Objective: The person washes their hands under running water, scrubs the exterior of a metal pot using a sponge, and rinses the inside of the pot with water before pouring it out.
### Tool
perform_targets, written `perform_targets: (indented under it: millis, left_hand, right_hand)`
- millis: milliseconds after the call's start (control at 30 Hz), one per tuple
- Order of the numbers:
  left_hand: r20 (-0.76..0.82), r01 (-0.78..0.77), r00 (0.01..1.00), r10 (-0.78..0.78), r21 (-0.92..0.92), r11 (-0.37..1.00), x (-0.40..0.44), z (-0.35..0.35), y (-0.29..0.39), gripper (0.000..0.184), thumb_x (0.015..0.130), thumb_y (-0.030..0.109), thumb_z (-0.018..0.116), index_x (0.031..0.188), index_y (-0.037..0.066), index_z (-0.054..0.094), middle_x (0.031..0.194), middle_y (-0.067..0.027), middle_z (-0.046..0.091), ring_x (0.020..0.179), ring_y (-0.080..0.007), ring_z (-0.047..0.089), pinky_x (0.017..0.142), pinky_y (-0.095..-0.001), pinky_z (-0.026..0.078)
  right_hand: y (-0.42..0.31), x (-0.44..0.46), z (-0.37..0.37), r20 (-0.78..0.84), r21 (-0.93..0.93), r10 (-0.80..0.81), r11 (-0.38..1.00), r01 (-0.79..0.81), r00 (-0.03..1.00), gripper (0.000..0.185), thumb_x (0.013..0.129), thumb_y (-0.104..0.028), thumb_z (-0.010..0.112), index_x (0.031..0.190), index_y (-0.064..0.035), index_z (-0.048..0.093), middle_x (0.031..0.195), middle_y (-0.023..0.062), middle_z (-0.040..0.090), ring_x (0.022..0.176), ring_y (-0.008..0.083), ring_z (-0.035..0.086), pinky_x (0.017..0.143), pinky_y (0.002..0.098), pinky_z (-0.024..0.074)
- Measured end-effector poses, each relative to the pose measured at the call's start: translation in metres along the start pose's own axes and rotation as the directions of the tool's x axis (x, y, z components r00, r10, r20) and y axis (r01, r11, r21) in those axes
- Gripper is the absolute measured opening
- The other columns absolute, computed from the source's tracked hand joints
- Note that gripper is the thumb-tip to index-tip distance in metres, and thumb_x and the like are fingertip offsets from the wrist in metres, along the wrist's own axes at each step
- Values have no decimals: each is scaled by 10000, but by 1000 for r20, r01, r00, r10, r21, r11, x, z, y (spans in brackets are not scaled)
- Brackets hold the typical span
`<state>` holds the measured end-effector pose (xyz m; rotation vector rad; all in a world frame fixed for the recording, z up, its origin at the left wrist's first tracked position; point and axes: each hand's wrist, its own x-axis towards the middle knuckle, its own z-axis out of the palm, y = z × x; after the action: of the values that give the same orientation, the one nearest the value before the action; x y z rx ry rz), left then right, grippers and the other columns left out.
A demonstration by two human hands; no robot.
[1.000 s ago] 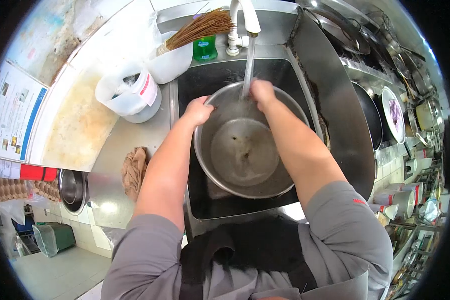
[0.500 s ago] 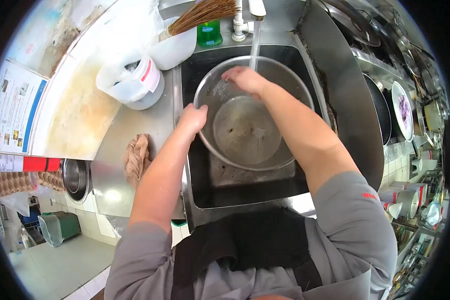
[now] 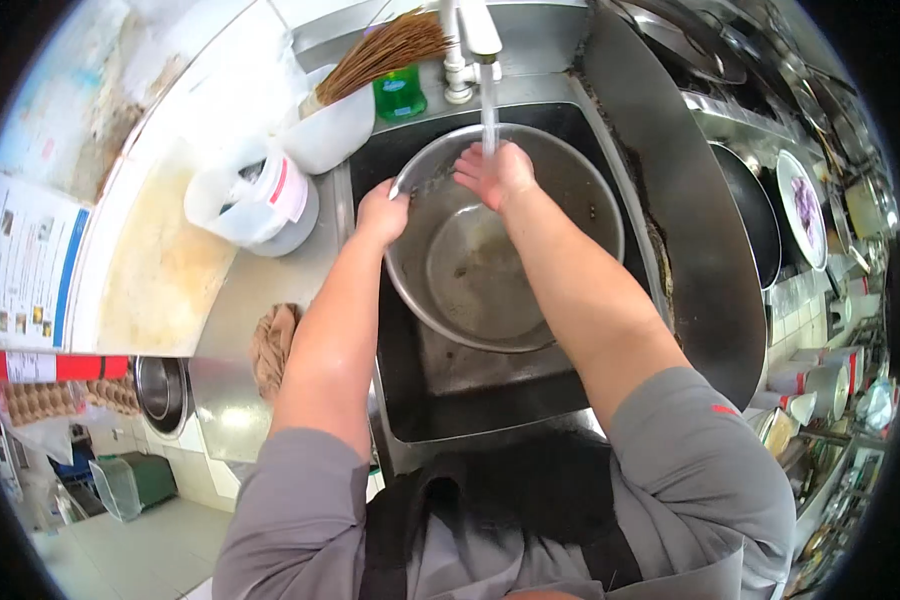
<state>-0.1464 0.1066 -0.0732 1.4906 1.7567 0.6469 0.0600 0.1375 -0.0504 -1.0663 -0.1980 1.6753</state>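
Note:
A wide metal basin (image 3: 570,210) rests in the dark sink (image 3: 410,400), with a little water over its bottom. My left hand (image 3: 382,212) grips the basin's rim at the left. My right hand (image 3: 496,175) is open over the basin's far part, palm up, with fingers apart, under the stream from the white faucet (image 3: 480,30). Nothing is held in it.
Left of the sink stand a white tub (image 3: 255,205) and a crumpled brown cloth (image 3: 273,350). Behind are a twig brush (image 3: 380,55) and a green bottle (image 3: 400,95). A steel panel (image 3: 685,210) borders the right, with pans beyond.
My right hand has gone from the basin's far rim to over its inside, then turned palm up under the water. My left hand stays on the rim. The view has shifted slightly.

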Motion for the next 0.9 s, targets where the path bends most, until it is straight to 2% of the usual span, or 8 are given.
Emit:
perform_targets:
  millis: [133, 267, 400, 533, 567, 667, 800, 900]
  left_hand:
    - [-141, -39, 990, 8, -217, 975, -16, 17, -38, 409, 898, 141, 605, 1295, 43, 621, 1127, -101, 709, 1036, -195, 646, 930, -315, 469]
    - [-254, 19, 962, -102, -311, 950, -112, 23, -18, 484, 913, 71, 493, 1392, -2, 498, 1236, -194, 656, 1170, -272, 619, 1005, -350, 446]
    - [7, 153, 988, -153, -114, 982, -193, 11, -18, 649, 910, 56, 439, 1524, -13, 238, 1468, -284, 417, 1357, -379, 441, 1133, -404, 340]
    - [-51, -269, 958, 281, 173, 948, -136, -15, 14, 593, 946, 123, 503, 1489, -9, 305, 1428, -297, 444, 1306, -430, 460, 1098, -451, 379]
    - [-34, -319, 943, 330, 178, 931, -101, -16, 19, 575, 958, 182, 531, 1491, 51, 360, 1341, -287, 549, 1261, -432, 519, 1063, -440, 418]
    - [144, -294, 950, 276, 123, 948, -24, 3, 8, 484, 937, 159, 573, 1404, 51, 507, 1251, -190, 652, 1144, -329, 625, 1013, -380, 446]
    - [36, -99, 994, 106, -161, 982, -14, 26, -16, 467, 891, 139, 567, 1345, 30, 576, 1234, -186, 668, 1133, -274, 645, 980, -340, 469]
    - [-67, -15, 998, -10, -357, 934, -62, 34, -21, 486, 889, 96, 539, 1370, 32, 551, 1226, -168, 672, 1132, -224, 639, 978, -319, 463]
  right_hand:
    - [15, 6, -4, 159, -379, -22, 922, 82, 987, 309, 949, -193, 461, 1153, -32, 627, 1093, 114, 648, 969, 262, 617, 814, 453, 513]
    - [-1, -29, 21, 381, -918, -37, 103, 383, 924, 360, 959, -293, 493, 1164, -61, 675, 1132, 111, 692, 1086, 233, 626, 870, 404, 498]
    - [-44, 17, -48, -102, -579, -64, 816, -7, 993, 273, 917, -251, 540, 960, -91, 757, 1035, 100, 720, 1044, 211, 626, 893, 403, 480]
    - [-6, -2, -32, 56, -923, -288, 351, 159, 956, 309, 898, -263, 517, 938, -70, 754, 996, 106, 725, 980, 243, 639, 849, 415, 477]
    - [2, 5, -27, 431, -900, -209, -35, 433, 878, 314, 898, -243, 506, 957, -50, 746, 953, 116, 725, 914, 268, 655, 838, 413, 489]
    - [20, 4, -14, 187, -825, -295, 470, 312, 937, 320, 906, -229, 506, 910, -6, 735, 898, 119, 724, 856, 239, 663, 804, 381, 499]
    - [-12, 2, -44, -75, -756, -370, 626, 188, 926, 306, 861, -214, 555, 983, 1, 736, 1084, 233, 694, 977, 366, 678, 860, 448, 496]
    - [-13, 9, -50, -106, -814, -503, 539, 216, 858, 229, 857, -188, 578, 889, -38, 747, 954, 123, 716, 868, 233, 634, 784, 413, 472]
